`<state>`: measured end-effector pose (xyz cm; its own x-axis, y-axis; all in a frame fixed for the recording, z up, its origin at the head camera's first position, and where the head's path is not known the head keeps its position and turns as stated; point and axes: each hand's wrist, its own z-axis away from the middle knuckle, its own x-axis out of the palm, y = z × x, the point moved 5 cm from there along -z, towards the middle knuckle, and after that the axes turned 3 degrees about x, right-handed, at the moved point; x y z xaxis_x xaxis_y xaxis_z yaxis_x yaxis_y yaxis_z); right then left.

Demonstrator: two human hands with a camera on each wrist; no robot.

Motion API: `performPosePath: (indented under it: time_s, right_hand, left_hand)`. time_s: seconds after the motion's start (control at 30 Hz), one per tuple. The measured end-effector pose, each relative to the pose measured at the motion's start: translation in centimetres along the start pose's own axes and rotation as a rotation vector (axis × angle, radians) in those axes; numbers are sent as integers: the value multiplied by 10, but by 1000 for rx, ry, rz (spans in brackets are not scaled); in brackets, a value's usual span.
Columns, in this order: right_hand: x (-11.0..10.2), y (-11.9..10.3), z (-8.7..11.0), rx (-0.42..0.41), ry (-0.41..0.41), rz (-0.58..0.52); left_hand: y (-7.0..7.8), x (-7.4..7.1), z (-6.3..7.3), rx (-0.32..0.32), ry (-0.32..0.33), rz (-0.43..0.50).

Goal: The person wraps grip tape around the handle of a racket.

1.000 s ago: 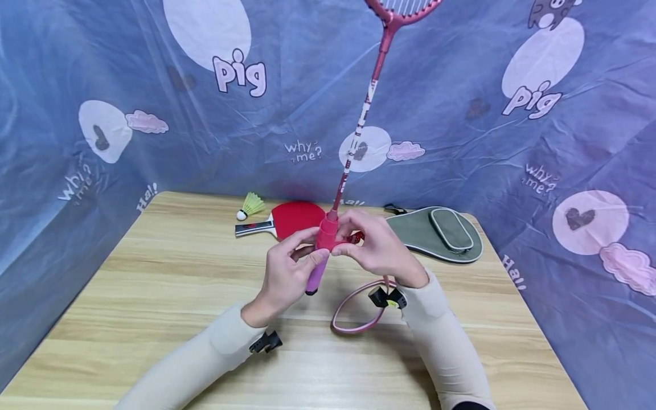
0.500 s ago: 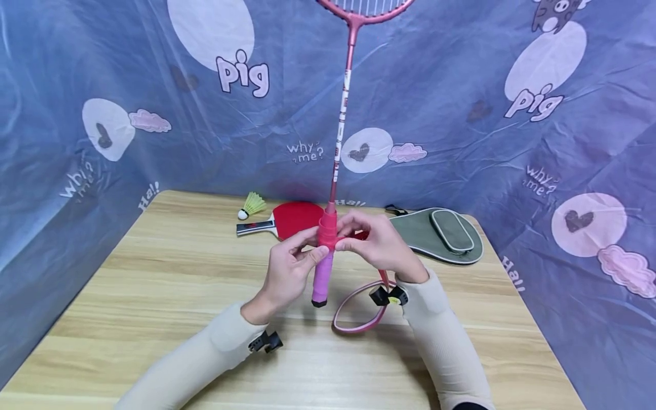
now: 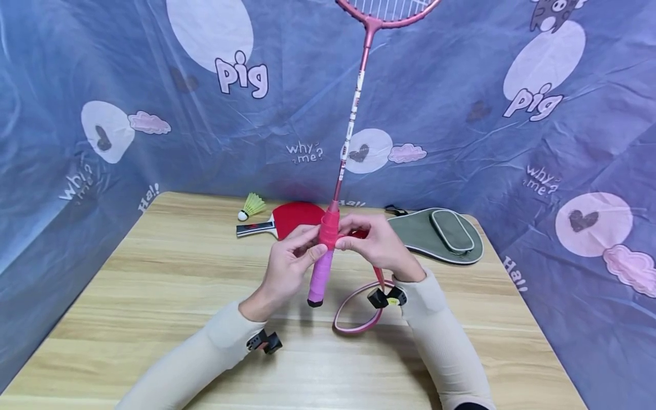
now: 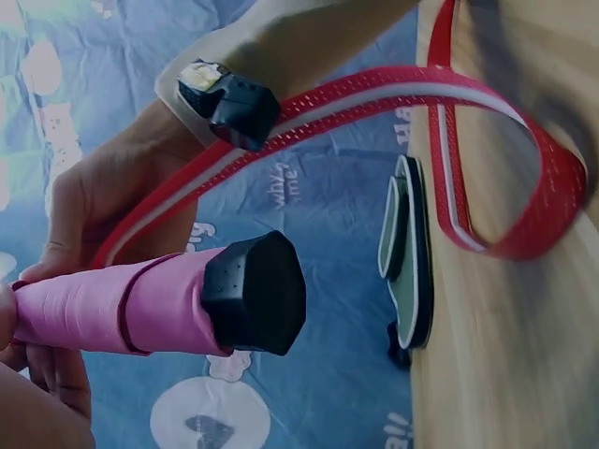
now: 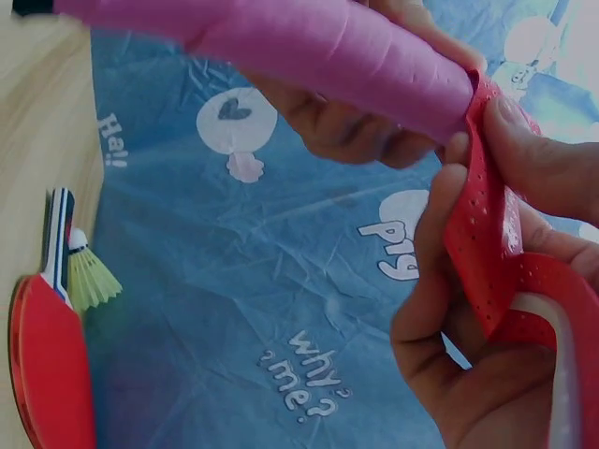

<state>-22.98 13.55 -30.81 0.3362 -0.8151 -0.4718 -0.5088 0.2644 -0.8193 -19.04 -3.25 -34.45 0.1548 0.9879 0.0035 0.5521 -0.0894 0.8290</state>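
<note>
A badminton racket stands tilted above the table, its strung head partly cut off at the top of the head view. Purple wrap covers its lower handle, which ends in a black butt cap. Perforated red grip tape winds round the upper part of the handle. My left hand holds the handle between thumb and fingers where red meets purple. On the other side, my right hand pinches the tape close to the handle. The tape's loose length, with a white strip along it, loops down to the table.
Along the back of the wooden table lie a yellow shuttlecock, a red table tennis bat and a grey-green bat case. Blue printed cloth hangs behind and at both sides.
The racket's head swung left, then partway back right, and the handle turned more upright than a second ago. Both hands keep their holds almost in place.
</note>
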Motion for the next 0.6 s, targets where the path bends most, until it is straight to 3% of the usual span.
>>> performPosePath:
  time_s: [0.23, 0.4, 0.6]
  right_hand:
    - [3, -3, 1, -39, 67, 58]
    - [6, -4, 1, -41, 64, 93]
    - [6, -4, 1, -3, 19, 47]
  left_hand:
    - [8, 0, 2, 128, 30, -90]
    - [9, -4, 0, 86, 68, -175]
    - [9, -7, -4, 59, 0, -151]
